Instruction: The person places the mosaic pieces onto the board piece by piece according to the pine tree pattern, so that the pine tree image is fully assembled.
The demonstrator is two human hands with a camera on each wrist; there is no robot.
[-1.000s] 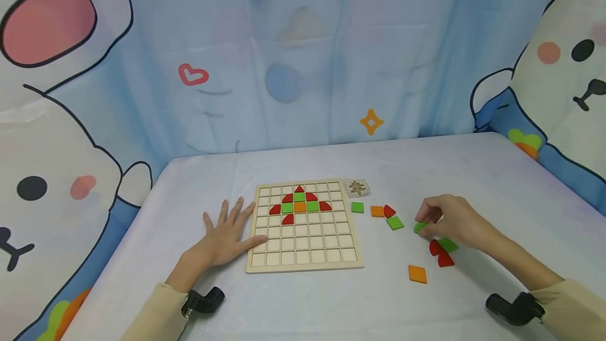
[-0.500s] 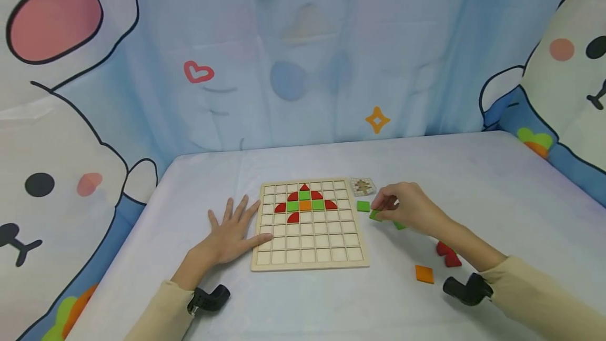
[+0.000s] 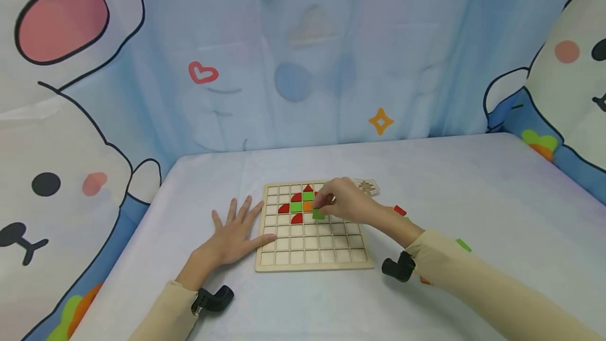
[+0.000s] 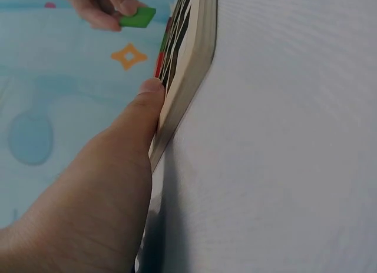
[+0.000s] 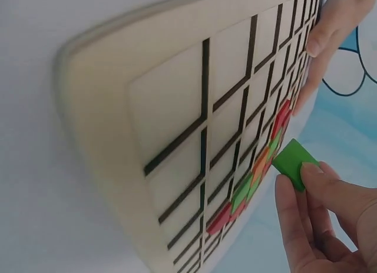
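The right hand (image 3: pixel 346 201) pinches a green tile (image 5: pixel 293 160) just above the gridded board (image 3: pixel 314 267); the left hand (image 3: pixel 230 240) lies spread, thumb over the board's left edge. A slackened pinch could drop the tile askew, and a low fingertip might nudge the red piece (image 3: pixel 296 218) nearby. On the counter (image 3: pixel 521 199), the right sleeve (image 3: pixel 473 278) partly covers an orange tile (image 3: pixel 425 280); a patterned card (image 3: pixel 369 187) lies far right of the board.

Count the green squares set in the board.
3, around the orange square: far green square, left green square, and right green square, which the right hand hides in the head view. The pinched green piece is excluded.
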